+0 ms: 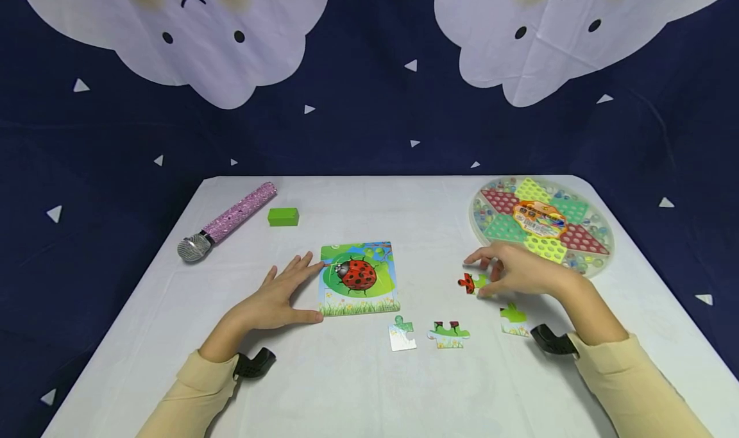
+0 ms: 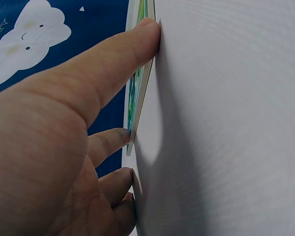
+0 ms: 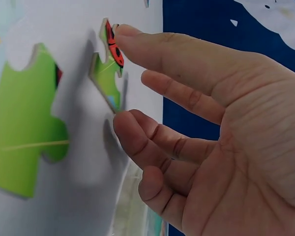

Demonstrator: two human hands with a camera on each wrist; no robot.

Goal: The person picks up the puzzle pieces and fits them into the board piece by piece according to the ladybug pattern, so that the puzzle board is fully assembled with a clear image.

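Note:
A square ladybug picture board [image 1: 375,300] lies in the middle of the table. My left hand [image 1: 279,300] is spread at its left side, index fingertip at the left edge and thumb at the lower left corner. In the left wrist view the thumb [image 2: 113,61] overlaps the board's thin edge. My right hand [image 1: 519,268] arches over a red and green puzzle piece [image 1: 469,284]. Its thumb is right at the piece, and the index finger stands a little apart above it. In the right wrist view this piece [image 3: 107,71] lies beside the loosely bent fingers.
Three more puzzle pieces lie nearer me: a corner piece [image 1: 402,336], an edge piece [image 1: 449,338] and a green one [image 1: 514,322]. A round marble game board [image 1: 505,226] is at the back right. A pink microphone [image 1: 237,217] and a green block [image 1: 283,218] lie back left.

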